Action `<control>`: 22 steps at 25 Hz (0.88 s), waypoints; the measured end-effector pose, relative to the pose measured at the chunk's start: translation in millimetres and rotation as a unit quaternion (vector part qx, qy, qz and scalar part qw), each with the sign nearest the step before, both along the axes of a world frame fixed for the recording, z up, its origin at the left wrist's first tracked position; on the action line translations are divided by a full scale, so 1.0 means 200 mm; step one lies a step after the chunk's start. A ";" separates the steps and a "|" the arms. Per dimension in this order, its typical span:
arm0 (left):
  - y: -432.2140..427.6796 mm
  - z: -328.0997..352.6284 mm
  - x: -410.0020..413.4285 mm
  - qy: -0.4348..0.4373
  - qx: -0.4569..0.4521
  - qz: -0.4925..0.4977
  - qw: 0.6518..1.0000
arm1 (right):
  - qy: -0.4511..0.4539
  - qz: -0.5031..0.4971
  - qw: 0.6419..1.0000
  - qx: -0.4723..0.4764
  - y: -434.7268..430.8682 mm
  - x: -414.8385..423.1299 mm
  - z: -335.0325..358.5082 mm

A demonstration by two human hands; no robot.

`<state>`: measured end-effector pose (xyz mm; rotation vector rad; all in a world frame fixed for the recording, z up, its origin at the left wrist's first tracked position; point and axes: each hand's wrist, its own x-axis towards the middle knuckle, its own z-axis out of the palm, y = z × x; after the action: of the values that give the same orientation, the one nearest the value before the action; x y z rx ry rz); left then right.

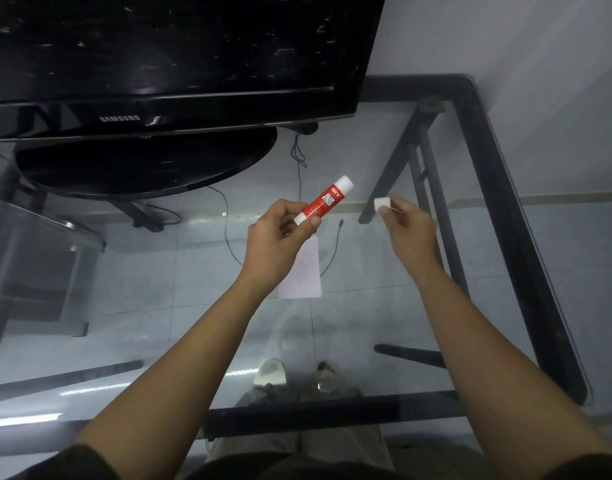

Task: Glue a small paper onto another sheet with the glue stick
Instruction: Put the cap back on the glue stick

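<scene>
My left hand (277,237) is closed around the lower end of a red and white glue stick (323,199), which tilts up and to the right above the glass table. My right hand (406,226) pinches a small white piece (382,203) between thumb and fingertips, a short way right of the stick's white tip. Whether that piece is a cap or a bit of paper, I cannot tell. A white sheet of paper (306,271) lies flat on the glass below my left hand, its upper left part hidden by that hand.
A black Samsung monitor (159,64) on a round base (142,164) fills the far left of the glass table (367,323). The table's black frame (505,202) runs along the right and near edges. Cables and slippered feet show through the glass.
</scene>
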<state>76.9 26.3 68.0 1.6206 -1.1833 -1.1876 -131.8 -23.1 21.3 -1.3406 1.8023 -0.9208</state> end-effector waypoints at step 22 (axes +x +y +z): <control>-0.03 0.00 -0.01 -0.030 -0.046 -0.014 0.998 | -0.155 0.155 0.975 -0.017 0.04 0.15 0.26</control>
<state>74.4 20.0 67.5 1.5844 -1.2832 -1.0915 -101.0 -15.2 73.0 -1.3668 1.3038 -0.9322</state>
